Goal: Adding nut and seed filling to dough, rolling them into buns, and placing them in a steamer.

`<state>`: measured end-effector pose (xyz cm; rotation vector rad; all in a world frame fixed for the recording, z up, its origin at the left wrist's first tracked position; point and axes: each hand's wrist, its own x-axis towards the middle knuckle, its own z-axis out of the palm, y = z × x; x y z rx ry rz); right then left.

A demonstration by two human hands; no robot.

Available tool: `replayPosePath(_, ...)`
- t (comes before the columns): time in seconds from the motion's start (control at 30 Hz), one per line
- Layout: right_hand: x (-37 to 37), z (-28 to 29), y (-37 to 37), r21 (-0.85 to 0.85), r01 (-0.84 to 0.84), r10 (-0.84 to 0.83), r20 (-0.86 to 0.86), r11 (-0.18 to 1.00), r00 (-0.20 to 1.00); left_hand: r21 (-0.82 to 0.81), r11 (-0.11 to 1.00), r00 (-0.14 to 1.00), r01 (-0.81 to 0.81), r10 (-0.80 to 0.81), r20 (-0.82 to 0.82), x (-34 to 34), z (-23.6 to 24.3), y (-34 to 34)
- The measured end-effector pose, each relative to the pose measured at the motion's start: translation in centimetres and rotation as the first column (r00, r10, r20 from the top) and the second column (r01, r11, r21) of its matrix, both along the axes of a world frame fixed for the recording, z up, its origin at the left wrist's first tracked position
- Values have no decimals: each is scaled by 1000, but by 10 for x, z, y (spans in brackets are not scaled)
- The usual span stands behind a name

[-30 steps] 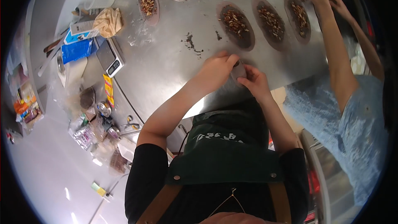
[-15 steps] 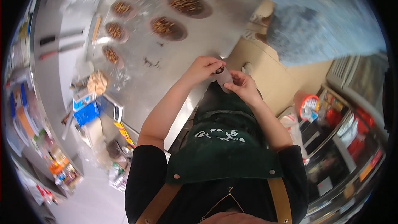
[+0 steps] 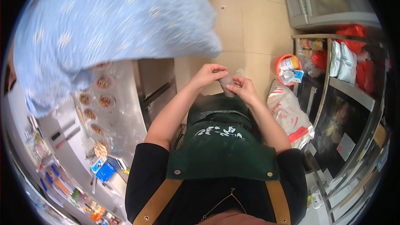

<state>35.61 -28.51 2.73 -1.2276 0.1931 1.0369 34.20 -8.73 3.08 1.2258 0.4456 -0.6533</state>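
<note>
Over the front of a dark green apron (image 3: 216, 125), both my hands hold one greyish-mauve piece of dough (image 3: 226, 86), rolled into a short upright tube. My left hand (image 3: 211, 76) is closed, its thumb and fingertips pinching the top end. Lower on the side, my right hand (image 3: 243, 88) grips it between thumb and fingers. No filling shows at its end now. To the left, a flat oval of similar dough (image 3: 107, 101) topped with brown chopped filling lies with several others on the steel table (image 3: 125, 83).
A co-worker's blue patterned garment (image 3: 125, 21) covers the far left and part of the table. A red bin (image 3: 277, 68) and a white sack (image 3: 287, 112) stand on the right by glass-fronted shelving (image 3: 341, 125). A blue packet (image 3: 105, 171) lies left.
My view has swung right, so the table sits farther left. The co-worker's blue garment now covers part of it. My left fingers have closed over the dough's top, where dark filling showed before.
</note>
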Motion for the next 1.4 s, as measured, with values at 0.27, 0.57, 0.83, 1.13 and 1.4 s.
replayPosePath(0.27, 161, 6, -85, -63, 178, -171, 103, 982, 980, -92, 942, 946, -324, 320, -51, 147, -7, -106)
replayPosePath(0.57, 326, 2, -65, 19, 240, -239, 171, 971, 956, -169, 943, 942, -288, 310, 129, 313, -6, -98)
replayPosePath(0.83, 453, -11, 3, 47, 191, -192, 21, 980, 981, -46, 900, 901, -433, 433, -16, 426, 7, -47)
replayPosePath(1.13, 616, -10, 97, 29, -102, 102, 5, 994, 995, 40, 772, 772, -635, 636, -22, 551, -4, 38)
replayPosePath(1.4, 751, -32, 214, -35, -347, 348, 123, 937, 929, 74, 566, 568, -821, 823, 14, 657, -21, 123)
